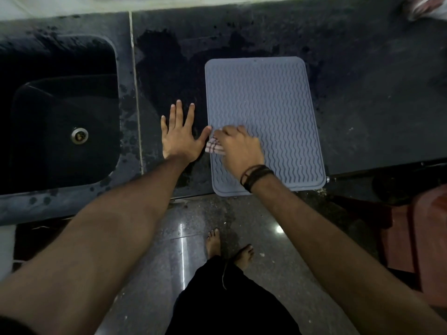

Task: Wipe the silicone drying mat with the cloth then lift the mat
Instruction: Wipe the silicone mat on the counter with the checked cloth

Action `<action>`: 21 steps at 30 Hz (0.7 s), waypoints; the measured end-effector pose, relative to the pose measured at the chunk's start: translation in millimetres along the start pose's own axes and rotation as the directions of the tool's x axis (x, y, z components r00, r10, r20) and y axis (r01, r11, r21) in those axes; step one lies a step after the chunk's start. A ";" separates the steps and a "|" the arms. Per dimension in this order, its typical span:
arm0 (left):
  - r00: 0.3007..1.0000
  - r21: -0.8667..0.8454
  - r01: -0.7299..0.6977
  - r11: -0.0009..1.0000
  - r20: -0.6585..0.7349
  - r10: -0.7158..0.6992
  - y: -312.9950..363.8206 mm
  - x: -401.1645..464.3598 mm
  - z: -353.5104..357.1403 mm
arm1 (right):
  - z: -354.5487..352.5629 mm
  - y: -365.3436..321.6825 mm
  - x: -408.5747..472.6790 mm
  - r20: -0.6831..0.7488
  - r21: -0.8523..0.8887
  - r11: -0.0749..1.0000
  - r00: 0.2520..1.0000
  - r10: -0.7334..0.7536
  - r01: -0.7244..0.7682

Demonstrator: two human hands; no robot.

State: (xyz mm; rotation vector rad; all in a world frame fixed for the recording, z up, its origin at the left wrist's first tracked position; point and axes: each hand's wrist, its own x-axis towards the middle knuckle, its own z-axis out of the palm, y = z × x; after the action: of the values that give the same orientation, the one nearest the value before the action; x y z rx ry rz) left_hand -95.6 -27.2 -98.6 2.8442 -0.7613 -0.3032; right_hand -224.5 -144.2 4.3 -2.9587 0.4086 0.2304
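Two bare hands worked at a dark stone bench point(362, 97): the right hand point(238, 147) clenched a small striped cloth point(214, 148) against the left edge of a grey, round-cornered silicone drying mat point(266, 112) ribbed with wavy lines, while the left hand point(180, 134) lay flat with fingers spread on the wet-blotched stone just beside it, thumb tip at the mat's rim. The mat lay flat with its near edge overhanging the bench front, bare stone stretching to its right and far side. A dark moulded sink point(58, 117) sat well to the left, above a polished speckled floor point(193, 226).
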 end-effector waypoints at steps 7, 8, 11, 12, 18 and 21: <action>1.000 -0.006 -0.002 1.000 -0.002 0.002 -0.6 0.4 0.5 | 37.4 -6.4 -45.1 0.042 -0.054 0.997 0.998 -0.053 0.055; 1.000 -0.010 -0.003 1.000 0.001 0.003 -0.4 0.4 0.6 | 40.9 -6.2 -59.6 0.025 -0.035 0.997 0.998 -0.065 0.066; 1.000 -0.012 0.003 1.000 0.011 -0.002 0.3 -0.4 0.0 | 45.5 -3.5 -91.0 0.037 -0.033 0.994 0.994 -0.103 0.105; 1.000 -0.015 0.005 1.000 0.013 -0.004 0.7 -0.5 -0.4 | 44.3 -2.5 -95.3 0.064 -0.026 0.993 0.992 -0.112 0.114; 1.000 -0.013 0.004 1.000 0.009 -0.004 0.2 0.3 -1.5 | -0.5 2.9 -44.4 -0.030 0.066 0.996 0.997 -0.066 0.068; 1.000 0.002 -0.009 1.000 -0.008 0.009 -0.3 -0.7 -1.3 | -6.2 9.6 15.0 -0.054 0.090 0.996 0.998 -0.010 0.015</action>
State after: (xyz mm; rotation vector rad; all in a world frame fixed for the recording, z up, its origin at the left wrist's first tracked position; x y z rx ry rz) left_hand -95.8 -26.5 -97.4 2.8415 -0.7735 -0.2893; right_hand -212.1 -158.2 6.6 -2.8830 0.3962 0.1273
